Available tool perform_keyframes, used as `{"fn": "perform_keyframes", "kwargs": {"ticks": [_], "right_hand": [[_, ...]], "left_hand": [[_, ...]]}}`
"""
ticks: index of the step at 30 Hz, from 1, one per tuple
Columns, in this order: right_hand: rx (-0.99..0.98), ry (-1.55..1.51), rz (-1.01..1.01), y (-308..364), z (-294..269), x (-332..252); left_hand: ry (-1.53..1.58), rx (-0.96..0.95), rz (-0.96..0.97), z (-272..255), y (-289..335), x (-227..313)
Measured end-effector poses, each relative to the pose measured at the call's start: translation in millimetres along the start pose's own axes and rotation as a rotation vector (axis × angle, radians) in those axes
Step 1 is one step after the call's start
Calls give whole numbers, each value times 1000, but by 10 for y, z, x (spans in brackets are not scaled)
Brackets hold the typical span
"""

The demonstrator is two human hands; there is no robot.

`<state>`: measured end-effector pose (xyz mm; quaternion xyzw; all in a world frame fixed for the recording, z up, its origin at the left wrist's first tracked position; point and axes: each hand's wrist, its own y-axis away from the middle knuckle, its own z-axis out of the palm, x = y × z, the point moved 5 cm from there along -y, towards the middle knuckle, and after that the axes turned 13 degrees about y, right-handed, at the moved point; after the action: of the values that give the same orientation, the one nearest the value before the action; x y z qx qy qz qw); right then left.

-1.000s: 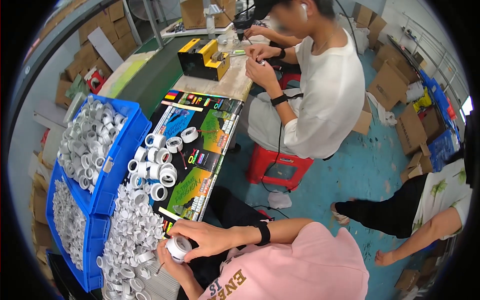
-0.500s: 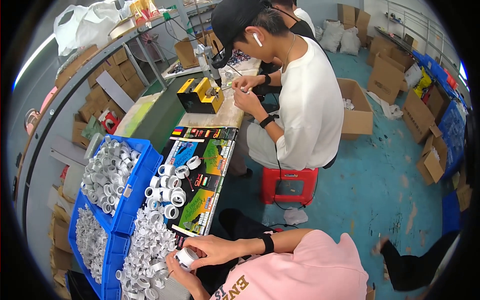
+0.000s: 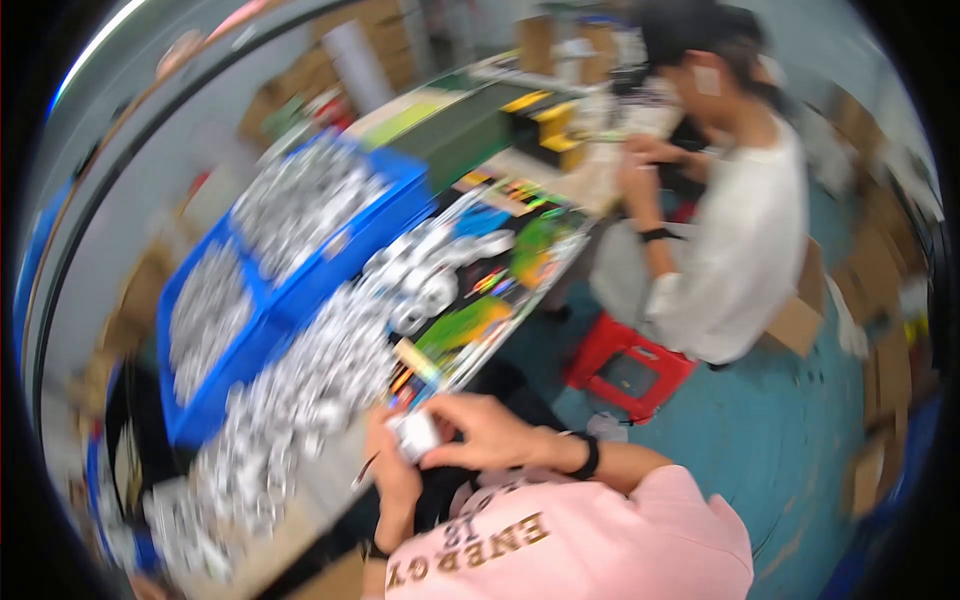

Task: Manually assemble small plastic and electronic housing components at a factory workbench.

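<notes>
Both of my hands meet over the near end of the bench, around a short white plastic ring. My left hand is closed on it from the near left side. My right hand, with a black band at its wrist, grips it from the right between thumb and fingers. Motion blur hides the ring's fine detail. Beside my hands lies a heap of small white plastic pieces. Larger white rings stand in a cluster beyond it.
A blue divided bin full of white parts stands along the left. A printed colourful sheet covers the bench. Ahead, a co-worker in a white shirt sits on a red stool, facing a yellow-black device.
My view has swung left, so the bench and co-worker appear farther right and blurred. The white ring remains between my hands and appears turned.
</notes>
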<state>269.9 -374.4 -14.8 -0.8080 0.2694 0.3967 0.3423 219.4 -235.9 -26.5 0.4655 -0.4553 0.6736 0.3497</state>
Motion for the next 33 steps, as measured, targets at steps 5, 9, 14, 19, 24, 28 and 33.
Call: {"fn": "perform_keyframes", "kwargs": {"ticks": [5,9,14,19,24,28,33], "right_hand": [[-3,141,-164,-61,-8,-203],[-108,164,-289,-206,99,-305],[-155,123,-339,-424,326,-150],[-138,97,-258,-583,573,-140],[9,312,-391,-685,721,-155],[47,342,-445,-720,747,-86],[-102,264,-352,-716,714,-100]], "left_hand": [[31,-69,-7,-48,40,71],[-26,17,38,-147,88,240],[-161,91,90,-361,50,248],[249,368,-134,-628,11,-34],[983,525,-513,-633,17,-381],[927,630,-609,-546,8,-326],[-17,417,125,-842,-182,-42]]}}
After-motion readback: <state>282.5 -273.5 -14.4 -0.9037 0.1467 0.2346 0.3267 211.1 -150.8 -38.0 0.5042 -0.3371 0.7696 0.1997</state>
